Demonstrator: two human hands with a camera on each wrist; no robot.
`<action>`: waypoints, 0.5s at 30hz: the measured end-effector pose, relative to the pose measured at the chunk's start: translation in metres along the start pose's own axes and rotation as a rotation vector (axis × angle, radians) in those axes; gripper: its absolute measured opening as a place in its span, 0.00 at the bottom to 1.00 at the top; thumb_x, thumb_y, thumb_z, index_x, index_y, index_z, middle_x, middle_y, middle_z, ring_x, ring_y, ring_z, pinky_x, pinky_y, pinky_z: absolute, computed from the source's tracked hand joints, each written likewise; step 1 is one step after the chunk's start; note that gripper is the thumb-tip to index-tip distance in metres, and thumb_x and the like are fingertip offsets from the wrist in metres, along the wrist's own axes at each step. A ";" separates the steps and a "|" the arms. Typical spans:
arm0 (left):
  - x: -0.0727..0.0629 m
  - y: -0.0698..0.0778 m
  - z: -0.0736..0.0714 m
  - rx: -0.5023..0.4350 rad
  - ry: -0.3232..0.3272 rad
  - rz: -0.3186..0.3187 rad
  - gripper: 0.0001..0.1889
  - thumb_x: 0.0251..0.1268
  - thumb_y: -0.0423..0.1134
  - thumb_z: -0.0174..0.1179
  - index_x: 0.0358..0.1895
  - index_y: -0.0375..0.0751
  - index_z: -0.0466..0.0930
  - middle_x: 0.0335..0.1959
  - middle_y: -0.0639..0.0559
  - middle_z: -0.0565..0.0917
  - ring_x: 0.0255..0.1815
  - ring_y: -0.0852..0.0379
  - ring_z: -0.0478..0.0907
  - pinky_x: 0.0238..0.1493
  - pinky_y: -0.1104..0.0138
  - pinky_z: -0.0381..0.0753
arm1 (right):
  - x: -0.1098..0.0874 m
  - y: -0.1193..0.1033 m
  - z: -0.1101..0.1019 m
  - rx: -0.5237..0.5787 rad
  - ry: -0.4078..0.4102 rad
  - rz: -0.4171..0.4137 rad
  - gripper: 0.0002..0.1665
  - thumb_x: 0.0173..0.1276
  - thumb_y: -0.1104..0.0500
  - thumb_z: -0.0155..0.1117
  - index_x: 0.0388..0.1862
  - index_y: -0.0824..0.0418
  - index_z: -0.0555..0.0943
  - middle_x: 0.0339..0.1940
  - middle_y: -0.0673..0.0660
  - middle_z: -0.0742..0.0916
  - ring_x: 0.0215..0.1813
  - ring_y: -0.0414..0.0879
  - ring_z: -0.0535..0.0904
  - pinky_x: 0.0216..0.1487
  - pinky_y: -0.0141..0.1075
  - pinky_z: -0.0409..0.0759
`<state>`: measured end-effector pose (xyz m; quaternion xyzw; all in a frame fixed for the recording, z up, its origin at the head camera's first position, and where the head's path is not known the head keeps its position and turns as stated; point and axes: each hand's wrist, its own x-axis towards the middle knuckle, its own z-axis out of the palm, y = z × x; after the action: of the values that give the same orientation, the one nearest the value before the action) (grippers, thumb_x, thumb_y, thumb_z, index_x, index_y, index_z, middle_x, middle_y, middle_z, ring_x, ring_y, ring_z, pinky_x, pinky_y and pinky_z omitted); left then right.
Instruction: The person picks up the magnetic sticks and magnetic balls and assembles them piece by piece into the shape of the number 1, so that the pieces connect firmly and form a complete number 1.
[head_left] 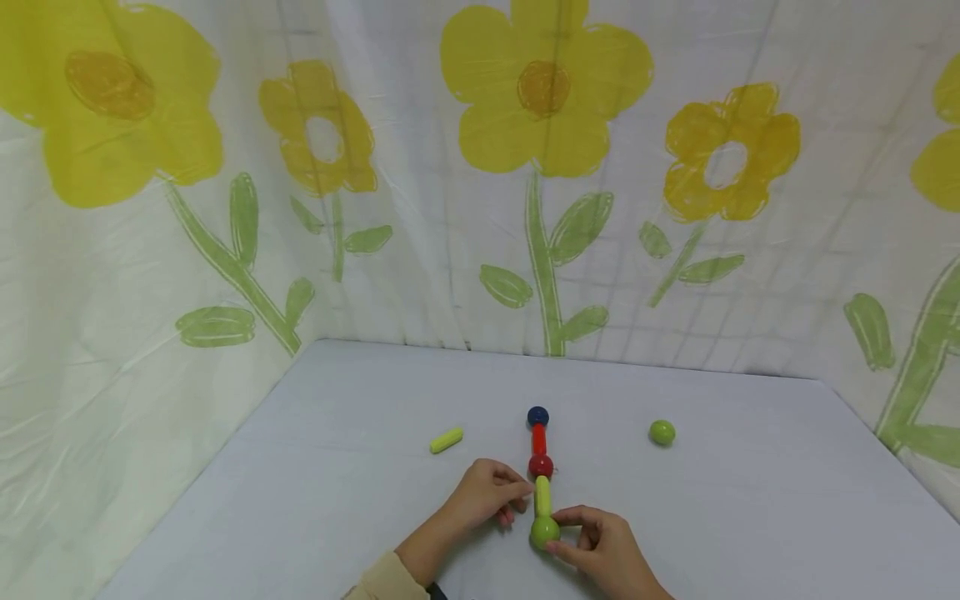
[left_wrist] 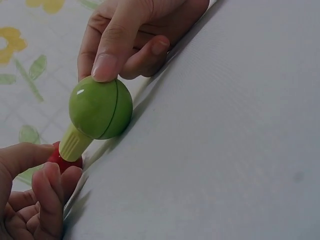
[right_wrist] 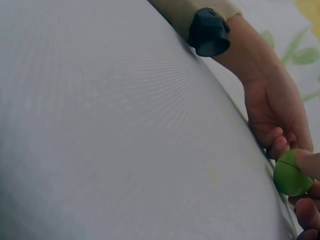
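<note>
A chain of toy pieces runs down the table in the head view: dark blue ball point(head_left: 537, 417), red rod point(head_left: 539, 439), red ball point(head_left: 541, 466), yellow-green rod point(head_left: 543, 497) and large green ball point(head_left: 545, 533). Thumb and finger of my right hand point(head_left: 603, 546) pinch the green ball, which the left wrist view shows up close point(left_wrist: 100, 107). Just left of the yellow-green rod is my left hand point(head_left: 486, 493), its fingertips at the rod's side with a gap between thumb and fingers. Whether they touch the rod I cannot tell.
A loose yellow-green rod point(head_left: 446, 440) lies left of the chain. Farther right sits a smaller green ball point(head_left: 662, 432). The white table point(head_left: 360, 392) ends at a hanging sheet with painted yellow flowers point(head_left: 543, 87). A dark device point(right_wrist: 209, 32) is on the left wrist.
</note>
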<state>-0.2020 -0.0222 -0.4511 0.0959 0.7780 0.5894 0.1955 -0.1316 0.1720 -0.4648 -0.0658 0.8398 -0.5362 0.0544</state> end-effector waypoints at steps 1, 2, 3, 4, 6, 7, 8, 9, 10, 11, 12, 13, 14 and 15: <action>0.000 0.000 -0.001 0.001 0.004 0.010 0.11 0.59 0.40 0.62 0.36 0.32 0.81 0.22 0.47 0.84 0.13 0.65 0.72 0.17 0.76 0.73 | 0.000 0.000 0.000 0.001 -0.001 0.001 0.23 0.53 0.52 0.72 0.45 0.63 0.82 0.14 0.48 0.71 0.16 0.32 0.63 0.17 0.24 0.62; 0.000 -0.001 -0.002 0.001 0.008 0.019 0.11 0.59 0.39 0.62 0.36 0.32 0.81 0.22 0.46 0.84 0.13 0.65 0.72 0.17 0.76 0.73 | 0.000 -0.001 0.000 0.000 -0.002 0.003 0.23 0.53 0.52 0.72 0.45 0.63 0.82 0.14 0.48 0.71 0.16 0.32 0.63 0.17 0.24 0.62; 0.000 -0.001 -0.003 -0.001 0.013 0.025 0.12 0.58 0.39 0.62 0.36 0.31 0.81 0.23 0.46 0.84 0.13 0.65 0.72 0.17 0.76 0.73 | 0.000 -0.001 0.000 -0.002 -0.001 0.004 0.23 0.53 0.51 0.72 0.45 0.63 0.82 0.14 0.48 0.71 0.16 0.32 0.63 0.17 0.24 0.62; 0.000 -0.001 -0.003 -0.001 0.018 0.030 0.12 0.58 0.39 0.63 0.36 0.31 0.81 0.23 0.45 0.84 0.13 0.65 0.72 0.17 0.76 0.73 | 0.000 -0.001 0.000 -0.005 -0.002 0.004 0.24 0.53 0.51 0.72 0.45 0.63 0.82 0.14 0.47 0.71 0.16 0.32 0.63 0.17 0.24 0.62; 0.000 -0.001 -0.005 0.004 0.028 0.034 0.12 0.58 0.39 0.63 0.37 0.31 0.81 0.23 0.45 0.85 0.13 0.65 0.72 0.17 0.76 0.73 | 0.000 -0.001 0.000 -0.006 -0.001 0.007 0.24 0.53 0.51 0.72 0.45 0.63 0.82 0.14 0.47 0.71 0.16 0.32 0.63 0.17 0.24 0.62; 0.001 -0.001 -0.006 0.006 0.034 0.032 0.12 0.58 0.39 0.63 0.37 0.31 0.81 0.23 0.45 0.85 0.13 0.65 0.72 0.17 0.75 0.73 | 0.000 -0.001 0.000 -0.004 -0.002 0.010 0.24 0.53 0.51 0.72 0.45 0.63 0.82 0.14 0.47 0.71 0.16 0.32 0.62 0.17 0.24 0.61; 0.001 -0.001 -0.007 0.008 0.039 0.029 0.12 0.58 0.40 0.63 0.37 0.31 0.81 0.23 0.45 0.85 0.13 0.65 0.72 0.17 0.75 0.73 | 0.000 -0.001 0.000 -0.003 -0.003 0.011 0.24 0.53 0.51 0.72 0.45 0.63 0.82 0.14 0.48 0.71 0.16 0.32 0.63 0.17 0.24 0.61; 0.001 -0.001 -0.008 0.011 0.044 0.027 0.12 0.58 0.40 0.63 0.37 0.32 0.81 0.23 0.45 0.85 0.13 0.65 0.72 0.17 0.75 0.73 | 0.000 -0.002 0.000 0.000 -0.004 0.012 0.24 0.53 0.51 0.72 0.45 0.63 0.82 0.14 0.48 0.71 0.16 0.32 0.63 0.17 0.24 0.61; 0.001 -0.001 -0.009 0.017 0.049 0.025 0.12 0.59 0.40 0.63 0.37 0.32 0.81 0.23 0.46 0.85 0.13 0.65 0.72 0.17 0.75 0.73 | 0.000 -0.002 0.000 0.002 -0.005 0.013 0.24 0.53 0.51 0.72 0.45 0.63 0.82 0.14 0.48 0.71 0.16 0.32 0.63 0.18 0.24 0.62; 0.002 -0.002 -0.010 0.020 0.053 0.025 0.13 0.59 0.41 0.63 0.38 0.32 0.81 0.24 0.46 0.85 0.14 0.65 0.72 0.18 0.75 0.73 | 0.000 -0.001 0.000 0.005 -0.006 0.014 0.23 0.53 0.52 0.72 0.45 0.63 0.82 0.14 0.48 0.71 0.16 0.32 0.63 0.18 0.24 0.61; 0.002 -0.002 -0.011 0.024 0.058 0.027 0.13 0.58 0.41 0.63 0.38 0.32 0.81 0.24 0.46 0.85 0.14 0.65 0.72 0.18 0.75 0.73 | 0.000 -0.001 0.000 0.006 -0.007 0.013 0.23 0.53 0.52 0.72 0.46 0.63 0.81 0.14 0.48 0.71 0.16 0.32 0.63 0.18 0.24 0.62; 0.002 -0.002 -0.012 0.028 0.062 0.029 0.13 0.58 0.41 0.63 0.38 0.33 0.81 0.24 0.46 0.85 0.14 0.64 0.72 0.18 0.75 0.73 | 0.000 -0.002 0.000 0.005 -0.006 0.012 0.24 0.53 0.52 0.72 0.46 0.63 0.81 0.14 0.48 0.71 0.16 0.32 0.63 0.18 0.24 0.62; 0.003 -0.003 -0.013 0.030 0.065 0.032 0.13 0.59 0.41 0.63 0.38 0.33 0.81 0.24 0.46 0.85 0.14 0.64 0.72 0.18 0.75 0.73 | 0.000 -0.002 0.000 0.001 -0.005 0.011 0.24 0.53 0.52 0.72 0.46 0.63 0.81 0.14 0.48 0.71 0.16 0.32 0.63 0.18 0.24 0.62; 0.003 -0.003 -0.014 0.032 0.068 0.036 0.13 0.58 0.41 0.63 0.38 0.33 0.81 0.24 0.47 0.85 0.14 0.64 0.72 0.18 0.75 0.73 | -0.001 -0.002 0.000 -0.002 -0.004 0.012 0.24 0.53 0.52 0.72 0.46 0.63 0.81 0.14 0.48 0.71 0.16 0.32 0.63 0.18 0.24 0.62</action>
<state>-0.2105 -0.0339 -0.4514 0.0929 0.7916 0.5832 0.1567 -0.1309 0.1716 -0.4632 -0.0620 0.8406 -0.5348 0.0592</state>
